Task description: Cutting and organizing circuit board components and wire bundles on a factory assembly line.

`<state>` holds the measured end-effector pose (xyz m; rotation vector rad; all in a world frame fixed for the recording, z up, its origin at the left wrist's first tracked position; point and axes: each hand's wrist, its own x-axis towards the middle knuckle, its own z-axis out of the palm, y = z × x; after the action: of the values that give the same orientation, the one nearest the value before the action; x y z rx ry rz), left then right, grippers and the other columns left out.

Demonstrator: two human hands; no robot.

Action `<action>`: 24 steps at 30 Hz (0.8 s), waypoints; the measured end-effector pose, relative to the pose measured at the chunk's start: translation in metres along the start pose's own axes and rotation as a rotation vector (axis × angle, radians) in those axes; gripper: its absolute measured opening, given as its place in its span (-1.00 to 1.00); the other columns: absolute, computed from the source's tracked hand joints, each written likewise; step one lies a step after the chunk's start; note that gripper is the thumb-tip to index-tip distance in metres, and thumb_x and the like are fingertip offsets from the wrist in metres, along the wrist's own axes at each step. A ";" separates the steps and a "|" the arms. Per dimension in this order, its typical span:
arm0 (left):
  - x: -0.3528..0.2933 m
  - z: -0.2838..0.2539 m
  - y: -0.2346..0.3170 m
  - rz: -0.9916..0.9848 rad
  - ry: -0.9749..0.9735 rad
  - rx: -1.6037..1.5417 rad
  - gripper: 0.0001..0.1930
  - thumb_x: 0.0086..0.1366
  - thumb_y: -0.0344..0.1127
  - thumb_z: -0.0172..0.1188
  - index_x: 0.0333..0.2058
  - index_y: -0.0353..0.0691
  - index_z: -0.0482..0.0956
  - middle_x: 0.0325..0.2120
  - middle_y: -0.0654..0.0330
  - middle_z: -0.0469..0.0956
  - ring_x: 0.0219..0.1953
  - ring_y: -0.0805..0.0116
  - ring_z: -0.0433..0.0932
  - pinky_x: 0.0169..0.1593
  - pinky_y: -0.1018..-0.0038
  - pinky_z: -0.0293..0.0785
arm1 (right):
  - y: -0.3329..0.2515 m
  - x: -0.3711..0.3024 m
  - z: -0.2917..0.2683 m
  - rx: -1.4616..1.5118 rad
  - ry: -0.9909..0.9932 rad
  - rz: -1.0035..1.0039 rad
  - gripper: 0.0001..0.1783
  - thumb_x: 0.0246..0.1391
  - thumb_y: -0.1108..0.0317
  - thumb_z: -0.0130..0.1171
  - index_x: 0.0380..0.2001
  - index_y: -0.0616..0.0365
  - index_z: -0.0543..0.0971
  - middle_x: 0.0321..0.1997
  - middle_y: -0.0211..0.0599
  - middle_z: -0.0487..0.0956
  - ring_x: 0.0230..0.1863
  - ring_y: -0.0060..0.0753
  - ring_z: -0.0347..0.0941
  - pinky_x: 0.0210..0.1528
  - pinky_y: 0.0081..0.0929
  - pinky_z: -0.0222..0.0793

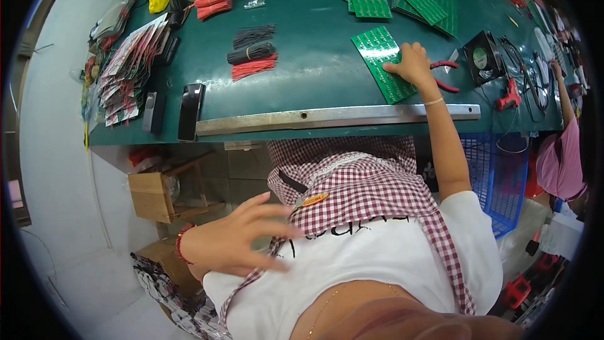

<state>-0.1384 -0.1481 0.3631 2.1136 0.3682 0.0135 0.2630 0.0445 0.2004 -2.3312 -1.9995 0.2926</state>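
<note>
My right hand [413,68] is at the right edge of a green circuit board panel [379,56], with the thumb on its face and the fingers bent at its edge. The panel lies tilted on the green tabletop. Just right of this hand are pliers with red handles [445,75]. My left hand [245,234] is held in front of my checked apron [371,182], away from the table. Its fingers are spread and slightly blurred, and nothing is in them.
Stacked green panels [425,3] lie at the back right. Black and red wire bundles [251,53] sit mid-left, near a phone [190,112]. A metal bar [340,115] runs along the front edge. A small fan [483,58] stands at right, with another person's arm [566,97] beyond.
</note>
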 end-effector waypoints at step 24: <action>0.091 -0.052 -0.018 0.584 -0.347 -0.311 -0.77 0.23 -0.18 0.12 -0.30 -0.22 0.52 -0.34 0.20 0.49 -0.29 0.24 0.45 -0.14 0.33 0.36 | -0.010 0.034 -0.009 0.480 -0.126 -0.630 -0.54 -0.02 0.13 0.15 -0.20 0.32 0.46 -0.27 0.04 0.49 -0.16 0.01 0.40 -0.07 -0.19 0.28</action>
<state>-0.0638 -0.0716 0.3646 1.8017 -0.4365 0.0411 0.2598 0.0798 0.2078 -1.3608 -2.2678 0.7758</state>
